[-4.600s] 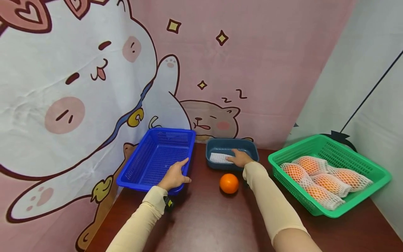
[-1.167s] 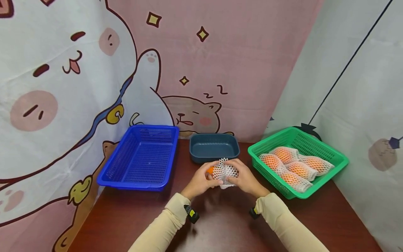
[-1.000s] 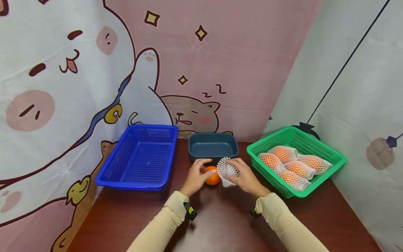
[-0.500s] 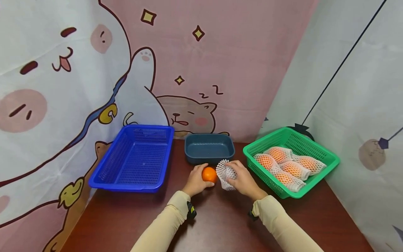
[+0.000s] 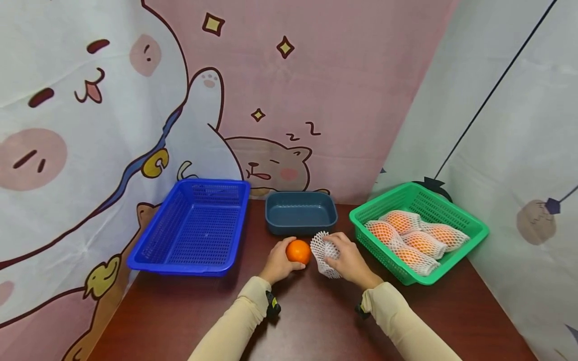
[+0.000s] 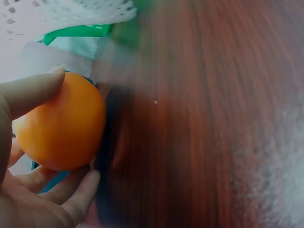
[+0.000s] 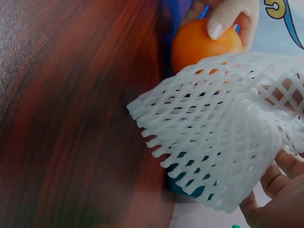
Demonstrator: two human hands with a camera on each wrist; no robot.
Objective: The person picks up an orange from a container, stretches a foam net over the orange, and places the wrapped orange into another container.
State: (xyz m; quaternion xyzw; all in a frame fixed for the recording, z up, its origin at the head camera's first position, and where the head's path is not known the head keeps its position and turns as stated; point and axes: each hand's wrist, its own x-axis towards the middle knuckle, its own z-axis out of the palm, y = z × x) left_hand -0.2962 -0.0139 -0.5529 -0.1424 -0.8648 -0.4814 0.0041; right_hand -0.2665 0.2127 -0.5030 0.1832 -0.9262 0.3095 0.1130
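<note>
An orange is gripped by my left hand over the middle of the table. In the left wrist view, the thumb lies on one side of the orange and the fingers curl round the other. My right hand holds a white foam net sleeve just to the right of the orange. From the right wrist, the sleeve is seen spread wide, its mouth toward the orange, partly covering it in that view. Some right fingertips are hidden by the netting.
A blue basket stands at the left, and a dark teal bin behind the hands. On the right, a green basket contains several oranges in foam nets. A printed cloth hangs behind the table.
The foam net has gone from the teal bin into my right hand. It was against the orange, then drew apart to the right. My left hand now grips the orange.
</note>
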